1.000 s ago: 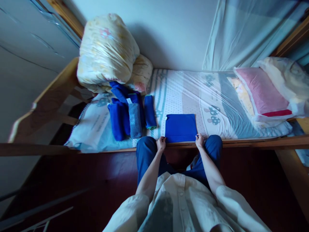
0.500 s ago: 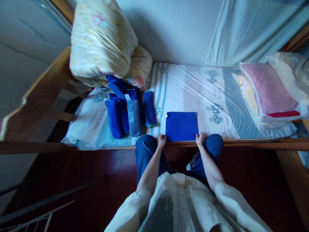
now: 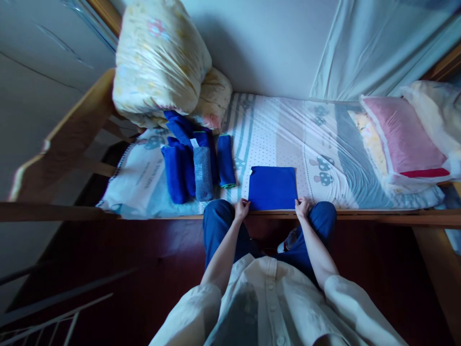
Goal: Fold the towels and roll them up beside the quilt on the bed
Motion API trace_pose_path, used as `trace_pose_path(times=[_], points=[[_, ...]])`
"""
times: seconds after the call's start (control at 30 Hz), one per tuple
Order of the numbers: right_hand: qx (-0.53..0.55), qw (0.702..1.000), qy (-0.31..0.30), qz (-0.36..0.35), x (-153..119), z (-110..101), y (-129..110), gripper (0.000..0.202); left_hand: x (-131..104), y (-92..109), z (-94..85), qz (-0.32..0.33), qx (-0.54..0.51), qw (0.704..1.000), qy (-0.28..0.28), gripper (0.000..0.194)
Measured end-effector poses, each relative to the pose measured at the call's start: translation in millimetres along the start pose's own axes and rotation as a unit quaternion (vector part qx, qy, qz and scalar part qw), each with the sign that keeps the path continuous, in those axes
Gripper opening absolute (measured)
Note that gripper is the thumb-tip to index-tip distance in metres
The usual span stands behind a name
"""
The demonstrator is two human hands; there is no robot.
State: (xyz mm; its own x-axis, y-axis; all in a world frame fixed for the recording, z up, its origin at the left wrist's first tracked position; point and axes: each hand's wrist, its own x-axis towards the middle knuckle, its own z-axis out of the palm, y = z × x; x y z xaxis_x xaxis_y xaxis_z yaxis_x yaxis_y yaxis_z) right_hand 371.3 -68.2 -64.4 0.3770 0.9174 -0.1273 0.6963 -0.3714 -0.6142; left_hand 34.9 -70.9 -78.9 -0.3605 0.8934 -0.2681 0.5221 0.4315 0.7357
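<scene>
A blue towel lies flat as a neat rectangle at the bed's front edge, with a small white tag at its far left corner. My left hand pinches its near left corner. At the near right corner, the fingers of my right hand are closed on the same towel. To the left are several rolled towels: a grey one with a white label, a dark blue one with green edging, and a bright blue one. More blue cloth is bunched behind them.
A large yellow bundled quilt stands at the back left beside the wooden headboard. Pink and pale pillows rest at the right end. The patterned bed sheet covers the mattress, and a wooden rail runs along its front.
Both hands keep their hold on the towel's near corners, and the towel stays flat. The whole view has shifted slightly.
</scene>
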Motion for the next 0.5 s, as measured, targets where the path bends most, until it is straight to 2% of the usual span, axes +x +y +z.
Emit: trace_pose_path(times=[0.1,0.17,0.3,0.37,0.5], points=[[0.014,0.998,0.011,-0.053,-4.5,-9.8,-6.2,0.018,-11.5,3.0,-7.4,0.058,0.006,0.998,0.004,0.019],[0.019,0.992,0.008,-0.125,-10.6,-13.8,-11.4,0.021,-21.7,4.9,-9.2,0.129,0.043,0.991,-0.011,0.024],[-0.002,0.962,-0.041,-0.270,-27.7,-14.7,-20.3,0.025,-38.5,6.2,-2.2,0.301,0.184,0.933,-0.075,0.036],[-0.035,0.952,-0.078,-0.293,-34.6,-13.4,-21.6,0.027,-41.8,4.7,3.8,0.322,0.230,0.914,-0.092,0.043],[-0.094,0.945,-0.123,-0.287,-38.4,-10.4,-17.8,0.045,-39.1,-1.0,11.9,0.306,0.287,0.900,-0.119,0.057]])
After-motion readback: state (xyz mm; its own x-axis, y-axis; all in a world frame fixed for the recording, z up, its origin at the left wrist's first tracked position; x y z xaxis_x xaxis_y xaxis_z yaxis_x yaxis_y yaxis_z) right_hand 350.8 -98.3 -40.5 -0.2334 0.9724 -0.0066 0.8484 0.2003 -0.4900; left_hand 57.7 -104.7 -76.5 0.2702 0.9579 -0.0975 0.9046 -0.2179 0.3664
